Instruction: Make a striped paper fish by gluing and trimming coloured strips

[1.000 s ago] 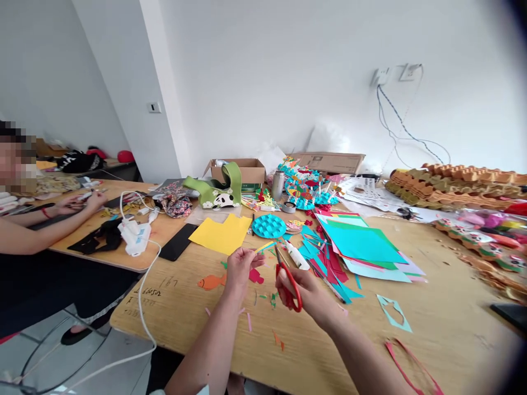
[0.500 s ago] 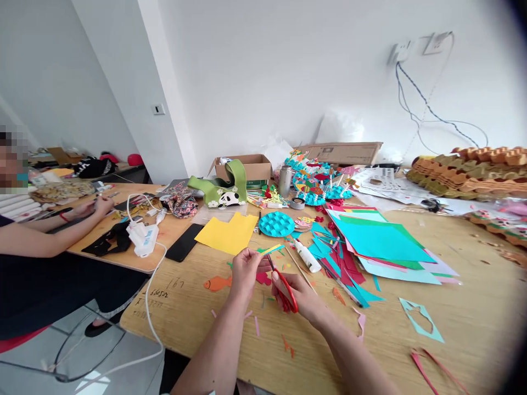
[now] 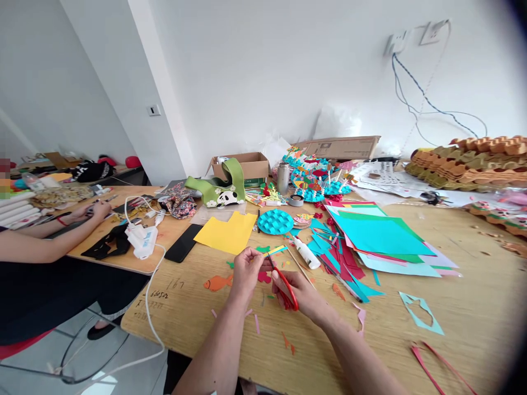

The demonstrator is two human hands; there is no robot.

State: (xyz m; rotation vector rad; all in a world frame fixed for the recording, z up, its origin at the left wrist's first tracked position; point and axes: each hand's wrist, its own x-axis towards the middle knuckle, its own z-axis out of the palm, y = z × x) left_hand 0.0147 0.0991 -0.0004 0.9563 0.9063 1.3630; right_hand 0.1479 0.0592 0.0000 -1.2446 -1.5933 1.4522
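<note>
My left hand (image 3: 247,270) pinches the near end of a narrow yellow and blue paper strip (image 3: 280,250). In my right hand (image 3: 302,296) is a pair of scissors with red handles (image 3: 293,299). Its dark blades meet the strip close to my left fingertips; whether they cut through it is too small to tell. An orange paper fish (image 3: 217,283) lies left of my left wrist. Behind the hands lie a white glue bottle (image 3: 307,253), a thin wooden stick (image 3: 297,263) and a round blue textured piece (image 3: 275,221).
Yellow paper (image 3: 224,233) and a black phone (image 3: 183,243) lie to the left. Coloured sheets (image 3: 387,236) are stacked at the right, with egg trays (image 3: 457,170) beyond. A power strip (image 3: 142,240) trails its white cable over the table edge. A co-worker's hands (image 3: 93,211) are far left.
The view has shifted slightly. My hands stay almost in place, and the scissor blades are still at the strip, which now points a little lower to the right.
</note>
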